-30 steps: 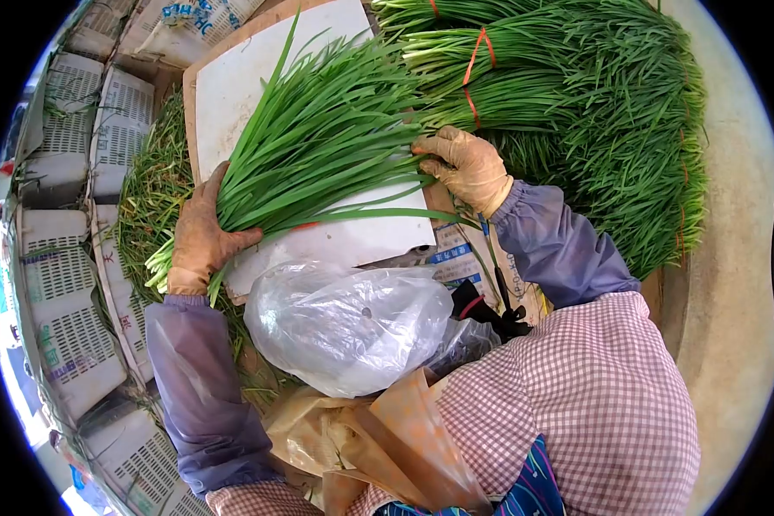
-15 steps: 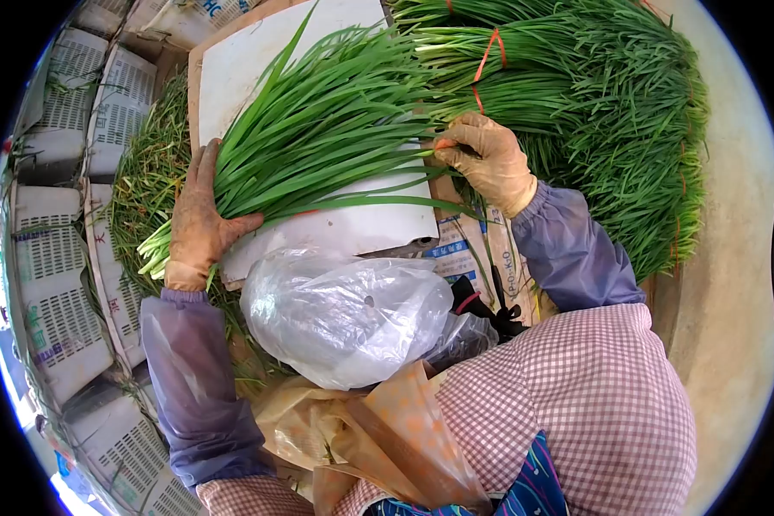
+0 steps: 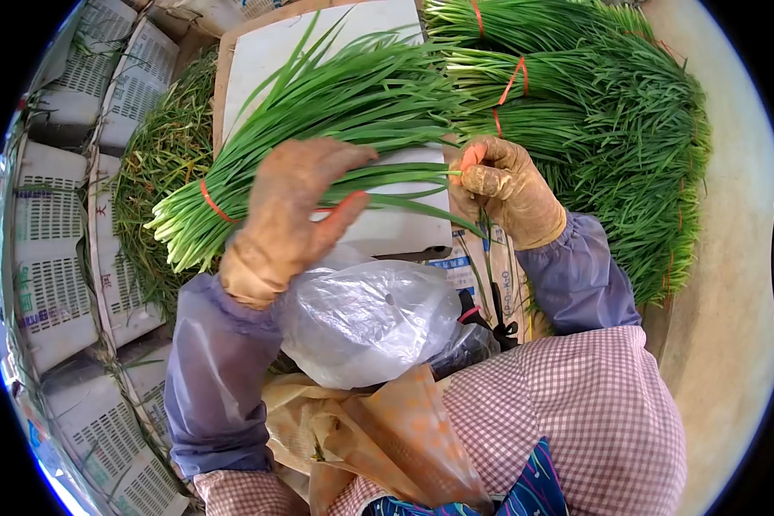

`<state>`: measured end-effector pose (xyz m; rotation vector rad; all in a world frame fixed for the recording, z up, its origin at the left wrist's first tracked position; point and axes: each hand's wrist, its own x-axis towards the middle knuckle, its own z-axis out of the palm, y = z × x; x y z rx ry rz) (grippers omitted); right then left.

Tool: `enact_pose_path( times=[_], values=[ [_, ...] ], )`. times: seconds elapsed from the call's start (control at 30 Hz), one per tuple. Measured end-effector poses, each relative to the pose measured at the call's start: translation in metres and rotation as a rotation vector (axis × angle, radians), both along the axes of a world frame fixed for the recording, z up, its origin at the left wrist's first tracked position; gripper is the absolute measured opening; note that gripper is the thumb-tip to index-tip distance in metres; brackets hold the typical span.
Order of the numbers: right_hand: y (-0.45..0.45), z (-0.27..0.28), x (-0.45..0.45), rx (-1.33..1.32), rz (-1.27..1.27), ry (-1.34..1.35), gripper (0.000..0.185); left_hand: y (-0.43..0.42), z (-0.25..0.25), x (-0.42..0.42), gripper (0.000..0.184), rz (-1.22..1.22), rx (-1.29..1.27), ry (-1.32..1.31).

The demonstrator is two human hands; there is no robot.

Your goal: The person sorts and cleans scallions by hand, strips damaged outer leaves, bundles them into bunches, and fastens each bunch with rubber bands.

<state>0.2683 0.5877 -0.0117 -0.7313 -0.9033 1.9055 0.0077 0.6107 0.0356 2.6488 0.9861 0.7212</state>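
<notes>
A bunch of garlic chives [image 3: 335,112] lies on a white board [image 3: 271,52], its pale cut ends at the left. Around it near those ends runs a red band [image 3: 215,202]. My left hand [image 3: 297,206], gloved and slightly blurred, hovers over the near side of the bunch with thumb and fingers apart, holding nothing I can see. At the bunch's right side, my right hand [image 3: 507,185] pinches a single chive [image 3: 443,172] between thumb and fingertips. The fingertips of that glove look orange.
Several red-banded chive bundles [image 3: 568,77] are stacked at the right. Loose trimmings [image 3: 163,163] heap up on the left, beside white slotted crates [image 3: 60,267]. A clear plastic bag [image 3: 370,318] lies before my lap. Behind the bundles is a pale floor [image 3: 731,258].
My left hand has left the stem ends and moved right over the bunch, uncovering the red band. My right hand has shifted slightly right and down in view. The camera view has also shifted a little.
</notes>
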Motion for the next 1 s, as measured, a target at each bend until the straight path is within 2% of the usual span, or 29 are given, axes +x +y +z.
enact_pose_path(
  times=[0.07,0.13,0.17,0.2,0.27,0.3,0.33,0.4,0.47,0.53,0.57,0.6,0.63,0.67,0.7,0.73,0.8,0.83,0.87,0.9,0.93,0.97,1.0],
  values=[
    [0.001,-0.007,-0.011,0.062,-0.050,0.045,0.004,-0.005,-0.005,0.006,0.022,0.017,-0.207,0.009],
    [0.001,-0.004,-0.020,0.167,-0.112,0.096,0.006,-0.007,-0.013,0.003,0.015,0.044,-0.190,0.032],
    [-0.001,-0.003,-0.018,0.109,-0.012,0.140,0.008,-0.007,-0.012,0.001,0.014,0.024,-0.259,0.022],
    [-0.004,0.000,-0.017,0.047,0.048,0.059,0.006,-0.009,-0.013,0.000,0.013,0.003,-0.331,0.012],
    [0.000,-0.007,-0.019,0.109,0.211,-0.209,0.005,-0.013,-0.014,-0.002,0.013,-0.004,-0.295,0.076],
    [0.000,-0.018,-0.021,0.267,0.232,-0.458,0.004,-0.015,-0.014,-0.004,0.013,0.006,-0.225,0.112],
    [0.001,-0.025,-0.018,0.268,0.232,-0.457,0.004,-0.016,-0.014,-0.005,0.014,0.015,-0.157,0.148],
    [0.005,-0.033,0.000,0.889,-0.049,-1.117,0.004,-0.017,-0.007,-0.007,0.017,0.013,-0.219,0.213],
    [0.010,-0.023,0.019,0.327,-0.113,-0.894,0.004,-0.015,0.004,-0.012,0.022,0.023,-0.282,0.277],
    [0.012,0.007,0.029,0.080,-0.342,-0.552,0.006,-0.008,0.012,-0.025,0.045,0.235,-0.333,-0.146],
    [0.011,0.012,0.029,0.166,-0.362,-0.328,0.013,0.002,0.010,-0.042,0.057,0.329,-0.309,-0.184],
    [0.002,0.028,0.021,0.250,-0.140,-0.283,0.018,0.016,0.010,-0.063,0.069,0.425,-0.280,-0.223],
    [-0.007,0.045,0.006,0.332,0.085,-0.235,0.023,0.027,0.014,-0.077,0.072,0.512,-0.303,-0.139],
    [-0.003,0.046,-0.011,0.531,0.294,-0.241,0.027,0.035,0.019,-0.085,0.075,0.596,-0.324,-0.053],
    [0.000,0.047,-0.029,0.732,0.488,-0.213,0.030,0.039,0.023,-0.077,0.053,0.575,-0.244,-0.028],
    [0.004,0.033,-0.045,0.899,0.316,-0.417,0.035,0.043,0.026,-0.067,0.053,0.567,-0.239,-0.022],
    [0.007,0.001,-0.070,1.179,-0.043,-0.832,0.046,0.046,0.024,-0.039,0.027,0.280,0.011,0.076],
    [0.017,-0.008,-0.077,1.157,-0.197,-1.005,0.044,0.044,0.021,-0.024,0.014,0.222,0.090,0.085],
    [0.027,-0.017,-0.082,1.132,-0.354,-1.172,0.042,0.047,0.017,-0.015,0.014,0.223,0.090,0.080],
    [0.028,-0.030,-0.087,1.133,-0.352,-1.175,0.042,0.052,0.011,-0.009,0.013,0.140,0.049,0.218],
    [0.026,-0.045,-0.090,1.149,-0.358,-1.391,0.039,0.055,0.002,-0.006,0.013,0.054,0.005,0.355],
    [0.024,-0.057,-0.092,1.158,-0.362,-1.607,0.036,0.057,-0.017,-0.011,0.012,0.081,-0.019,0.349],
    [0.018,-0.065,-0.092,1.156,-0.358,-1.608,0.036,0.059,-0.030,-0.016,0.012,0.080,-0.022,0.348]
  ],
)
